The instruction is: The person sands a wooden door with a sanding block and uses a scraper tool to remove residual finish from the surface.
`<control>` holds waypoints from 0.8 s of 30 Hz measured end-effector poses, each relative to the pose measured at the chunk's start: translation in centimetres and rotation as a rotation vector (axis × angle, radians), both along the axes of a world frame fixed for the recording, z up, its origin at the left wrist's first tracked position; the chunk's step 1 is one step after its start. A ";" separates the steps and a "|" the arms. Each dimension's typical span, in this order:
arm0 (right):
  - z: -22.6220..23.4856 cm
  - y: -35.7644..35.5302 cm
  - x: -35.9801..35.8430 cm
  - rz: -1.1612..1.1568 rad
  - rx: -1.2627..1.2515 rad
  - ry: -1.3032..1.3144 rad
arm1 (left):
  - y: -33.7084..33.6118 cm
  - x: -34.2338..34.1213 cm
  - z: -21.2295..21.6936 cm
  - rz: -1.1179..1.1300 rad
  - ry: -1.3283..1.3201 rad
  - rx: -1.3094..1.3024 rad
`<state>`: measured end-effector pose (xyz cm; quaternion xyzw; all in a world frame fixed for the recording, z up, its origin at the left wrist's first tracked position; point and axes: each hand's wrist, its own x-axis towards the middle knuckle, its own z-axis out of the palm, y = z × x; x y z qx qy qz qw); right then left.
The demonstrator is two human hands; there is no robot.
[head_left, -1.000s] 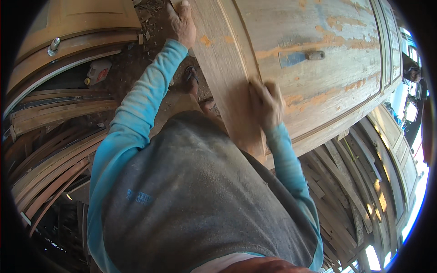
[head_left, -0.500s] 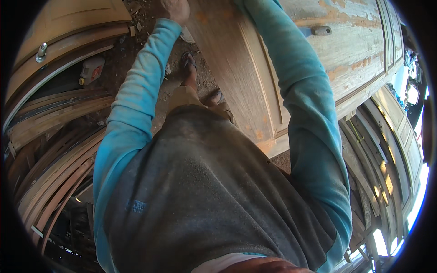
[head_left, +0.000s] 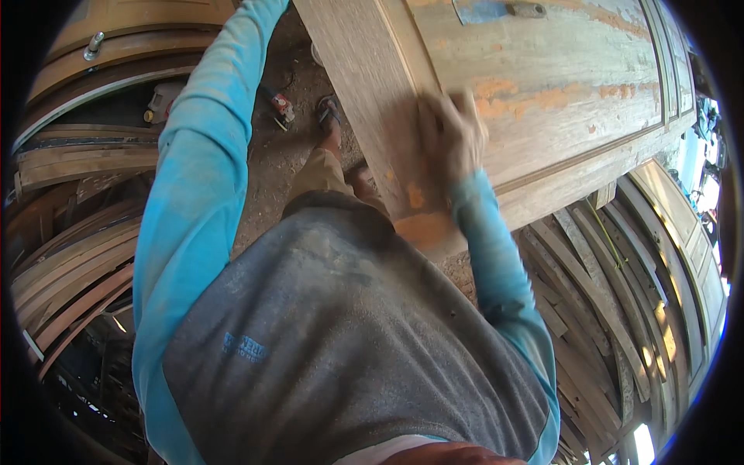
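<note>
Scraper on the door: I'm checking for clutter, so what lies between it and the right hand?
In the head view, no object lies between the scraper and the right hand, only the wooden door panel, with orange patches close to the hand.

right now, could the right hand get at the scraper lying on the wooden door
Probably yes: the scraper lies farther up the same wooden door as the right hand, and nothing visible stands between them. The hand is blurred, though, so whether it must first put something down is unclear.
</note>
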<state>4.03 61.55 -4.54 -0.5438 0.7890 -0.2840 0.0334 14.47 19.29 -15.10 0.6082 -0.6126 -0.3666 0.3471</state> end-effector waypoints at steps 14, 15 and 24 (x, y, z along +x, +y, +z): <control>3.3 9.0 0.2 0.077 0.099 -0.260 | 0.4 1.0 -1.2 0.025 -0.122 -0.067; 3.1 8.9 0.3 0.079 0.089 -0.250 | 1.0 0.8 0.0 0.003 -0.118 -0.052; 1.1 -1.0 -0.1 0.099 -0.044 -0.034 | -1.1 0.1 -4.1 0.025 0.221 -0.097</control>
